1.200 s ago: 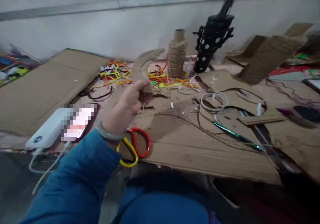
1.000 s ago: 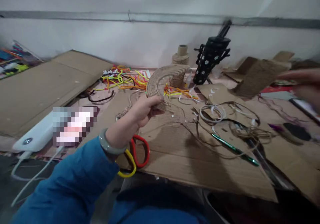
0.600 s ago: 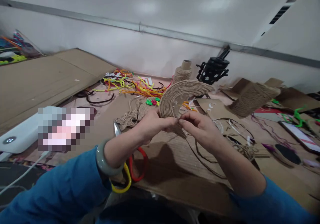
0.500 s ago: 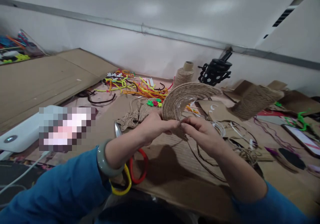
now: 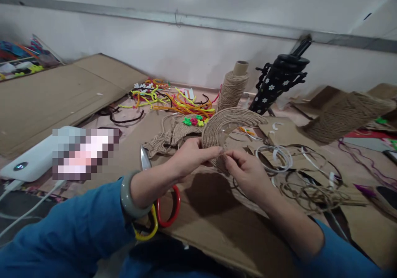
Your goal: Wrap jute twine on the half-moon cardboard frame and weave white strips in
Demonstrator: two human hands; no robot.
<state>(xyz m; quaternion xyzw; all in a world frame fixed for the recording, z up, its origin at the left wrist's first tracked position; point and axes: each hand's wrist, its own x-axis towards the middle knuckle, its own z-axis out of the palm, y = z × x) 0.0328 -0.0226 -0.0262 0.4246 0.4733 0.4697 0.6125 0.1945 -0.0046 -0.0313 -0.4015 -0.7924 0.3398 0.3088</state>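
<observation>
My left hand (image 5: 189,158) pinches the near end of a curved, arch-shaped piece wrapped in jute twine (image 5: 228,121), held up over the cardboard sheet (image 5: 204,212). My right hand (image 5: 245,172) meets it fingertip to fingertip at that same end, pinching the twine there. A loose strand of jute (image 5: 310,193) trails from the piece across the cardboard to the right. Scissors with red and yellow handles (image 5: 164,205) lie under my left wrist.
A jute spool (image 5: 232,87) and a black flowered holder (image 5: 277,81) stand at the back. Colourful pipe cleaners (image 5: 173,100), a braided jute piece (image 5: 169,135), white plastic rings (image 5: 274,156), a white power bank (image 5: 34,160) and a twine-wrapped cardboard shape (image 5: 344,114) surround the work area.
My left hand lifted the twine-wrapped arch off the cardboard toward me. My right hand came in from the right and closed on its near end.
</observation>
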